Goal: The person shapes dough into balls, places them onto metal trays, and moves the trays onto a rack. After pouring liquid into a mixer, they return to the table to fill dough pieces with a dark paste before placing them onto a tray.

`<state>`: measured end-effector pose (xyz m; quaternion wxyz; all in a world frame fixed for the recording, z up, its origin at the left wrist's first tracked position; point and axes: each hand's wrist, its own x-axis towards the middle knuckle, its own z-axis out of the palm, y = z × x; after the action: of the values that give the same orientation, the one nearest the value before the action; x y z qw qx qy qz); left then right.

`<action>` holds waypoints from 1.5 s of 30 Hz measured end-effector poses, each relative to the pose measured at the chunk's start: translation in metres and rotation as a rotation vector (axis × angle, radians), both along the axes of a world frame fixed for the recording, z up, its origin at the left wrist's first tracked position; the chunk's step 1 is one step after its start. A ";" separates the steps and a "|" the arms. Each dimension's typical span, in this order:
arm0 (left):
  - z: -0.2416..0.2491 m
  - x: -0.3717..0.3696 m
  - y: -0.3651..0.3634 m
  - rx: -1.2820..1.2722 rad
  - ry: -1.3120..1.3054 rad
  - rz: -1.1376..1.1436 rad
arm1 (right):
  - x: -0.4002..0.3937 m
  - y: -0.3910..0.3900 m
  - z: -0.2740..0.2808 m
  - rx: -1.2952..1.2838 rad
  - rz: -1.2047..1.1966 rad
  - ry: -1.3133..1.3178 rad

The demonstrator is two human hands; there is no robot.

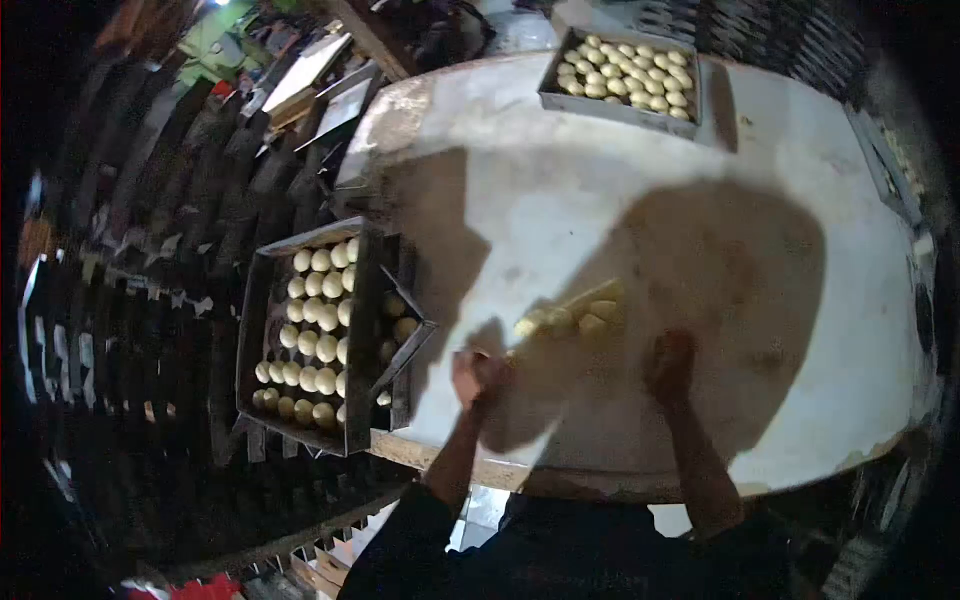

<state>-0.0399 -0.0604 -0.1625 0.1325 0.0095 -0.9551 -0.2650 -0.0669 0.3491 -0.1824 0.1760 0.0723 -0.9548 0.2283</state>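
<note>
My left hand (pixel 478 378) is curled on the table's near left side, beside the tray of dough balls. Whatever lies under its fingers is hidden, though a small pale bit shows close to the fingertips. My right hand (pixel 670 366) is closed and low over the tabletop, in the shadow; its underside cannot be seen. Between the hands, a little farther off, lies a small group of cut dough pieces (pixel 592 324). A rounder dough lump (pixel 530 323) sits at the group's left end, nearest my left hand.
A metal tray (pixel 358 400) with rows of dough balls (pixel 327 317) stands tilted at the table's left edge, over another tray. A second full tray (pixel 620 113) is at the far edge. Another tray (pixel 885 165) sits far right. The pale tabletop (pixel 560 215) has a rounded edge.
</note>
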 end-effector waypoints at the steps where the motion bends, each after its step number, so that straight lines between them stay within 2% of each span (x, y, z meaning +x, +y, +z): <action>1: -0.028 0.012 0.011 -0.126 0.054 0.059 | 0.018 -0.010 0.015 0.138 0.021 -0.050; 3: -0.030 0.041 0.017 -0.426 0.248 -0.169 | 0.054 -0.006 0.032 0.241 0.110 -0.102; 4: -0.048 0.072 0.014 0.119 -0.336 0.011 | 0.052 0.008 0.046 0.154 0.161 -0.127; 5: -0.035 0.077 0.003 0.644 -0.398 -0.011 | 0.050 0.024 0.057 0.066 0.210 -0.154; 6: -0.014 0.082 -0.016 0.618 -0.406 -0.079 | 0.041 0.041 0.055 0.033 0.167 -0.158; 8: 0.047 0.060 -0.043 0.182 -0.211 -0.133 | 0.019 0.057 0.044 0.023 0.029 -0.077; 9: 0.063 0.040 -0.048 0.093 -0.121 -0.101 | 0.004 0.055 0.035 0.044 -0.068 0.003; 10: 0.069 0.016 -0.047 0.067 -0.054 -0.074 | -0.020 0.037 0.051 0.024 -0.147 0.126; 11: 0.049 -0.006 -0.042 -0.068 0.008 -0.077 | -0.033 0.023 0.062 0.006 -0.226 0.249; 12: 0.064 -0.023 -0.026 0.270 -0.241 0.081 | -0.038 0.012 0.047 -0.004 -0.266 0.225; 13: 0.052 -0.036 -0.017 0.076 0.055 -0.057 | -0.046 0.003 0.018 -0.008 -0.301 0.201; 14: 0.052 -0.038 -0.002 0.017 0.106 -0.072 | -0.044 -0.002 0.003 -0.012 -0.338 0.176; 15: 0.001 -0.032 0.002 0.069 0.048 -0.033 | -0.027 -0.008 0.007 -0.035 -0.208 0.168; 16: 0.047 -0.012 0.018 -0.044 0.238 -0.123 | -0.009 -0.015 0.015 -0.058 -0.081 0.162; 17: 0.024 0.004 0.017 -0.137 0.125 -0.194 | 0.004 -0.021 0.026 -0.081 0.041 0.158; 18: 0.000 0.026 0.012 -0.232 0.009 -0.271 | 0.017 -0.022 0.039 -0.155 -0.003 0.086; 21: 0.035 0.077 -0.007 -0.144 0.068 -0.226 | 0.059 -0.026 0.066 -0.408 -0.136 -0.209; 23: 0.035 0.074 -0.030 0.083 -0.141 -0.348 | 0.073 -0.041 0.077 -0.618 -0.201 -0.485; 24: 0.037 0.069 -0.039 0.195 -0.249 -0.407 | 0.083 -0.067 0.073 -0.571 -0.003 -0.437; 26: 0.078 0.064 -0.041 0.504 -0.356 -0.541 | 0.107 -0.166 0.116 -0.630 0.266 -0.615; 27: 0.105 0.063 -0.041 0.601 -0.387 -0.601 | 0.112 -0.201 0.108 -0.846 0.493 -0.532; 29: 0.161 0.061 -0.046 0.736 -0.436 -0.710 | 0.125 -0.269 0.137 -0.786 0.246 -0.726; 31: 0.169 0.059 -0.060 0.699 -0.326 -0.807 | 0.131 -0.291 0.149 -0.591 0.237 -0.590; 33: 0.145 0.060 -0.072 0.544 -0.068 -0.891 | 0.127 -0.300 0.164 -0.429 0.261 -0.464; 35: 0.126 0.081 -0.071 0.423 -0.426 -0.759 | 0.125 -0.303 0.183 -0.311 0.318 -0.347; 36: 0.121 0.088 -0.068 0.350 -0.592 -0.687 | 0.129 -0.300 0.177 -0.193 0.325 -0.413; 38: 0.124 0.094 -0.068 0.100 -0.643 -0.768 | 0.130 -0.290 0.157 0.043 0.355 -0.526; 40: 0.135 0.089 -0.070 0.204 -0.767 -0.831 | 0.109 -0.279 0.141 0.087 0.291 -0.499; 41: 0.143 0.084 -0.072 0.441 -0.869 -0.848 | 0.094 -0.272 0.134 0.106 0.261 -0.484; 43: 0.159 0.081 -0.065 0.697 -0.909 -0.755 | 0.053 -0.260 0.141 0.086 0.136 -0.296; 45: 0.171 0.080 -0.046 0.724 -0.792 -0.553 | 0.013 -0.247 0.130 -0.008 0.233 -0.184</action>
<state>0.0397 -0.1061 0.0082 -0.3187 -0.0969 -0.7480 -0.5741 -0.0540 0.1023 -0.0519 0.0604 0.1608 -0.9512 0.2565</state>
